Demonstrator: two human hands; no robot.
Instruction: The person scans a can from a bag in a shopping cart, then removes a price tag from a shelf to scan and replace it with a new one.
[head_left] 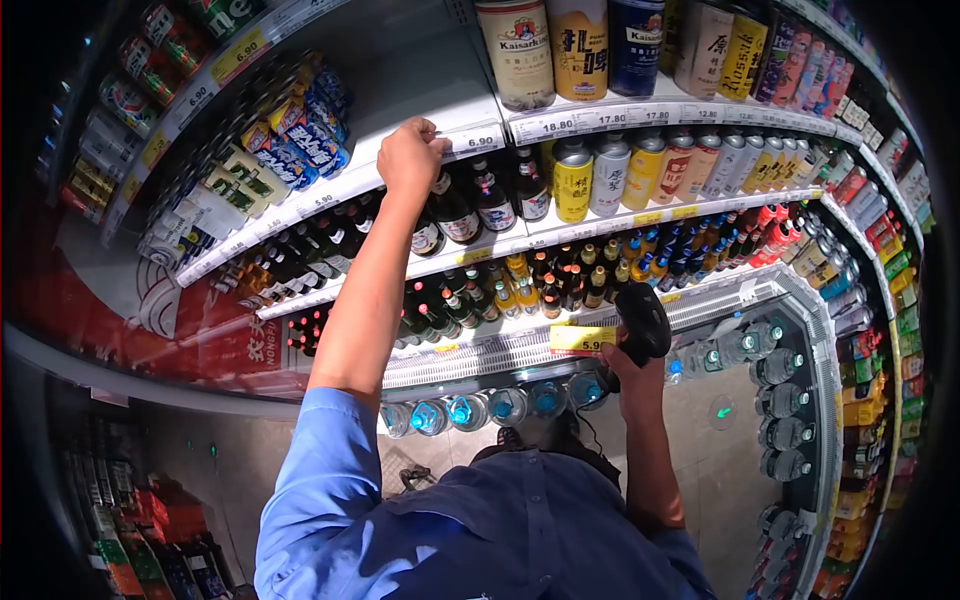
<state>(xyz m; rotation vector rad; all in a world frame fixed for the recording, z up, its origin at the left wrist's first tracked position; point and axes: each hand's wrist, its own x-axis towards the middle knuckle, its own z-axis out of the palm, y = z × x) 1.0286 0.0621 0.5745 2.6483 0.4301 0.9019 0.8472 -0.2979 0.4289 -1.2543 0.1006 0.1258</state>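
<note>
At the front edge of the upper shelf, my left hand (410, 155) is closed against the price rail (465, 143), just left of a 6.90 label. Whatever its fingers hold is hidden. My right hand (635, 375) is wrapped round a black handheld scanner (643, 322) with a cable hanging below. A yellow and white price tag (583, 340) reading 5.9 sticks out to the left from that same hand. Dark bottles (455, 212) stand on the shelf below my left hand.
Large cans (515, 50) stand on the upper shelf to the right, blue cans (300, 135) to the left. Smaller cans (573, 180) and rows of bottles fill lower shelves. Water bottles (508, 405) line the bottom ledge near my body. A red panel (215, 355) curves at the left.
</note>
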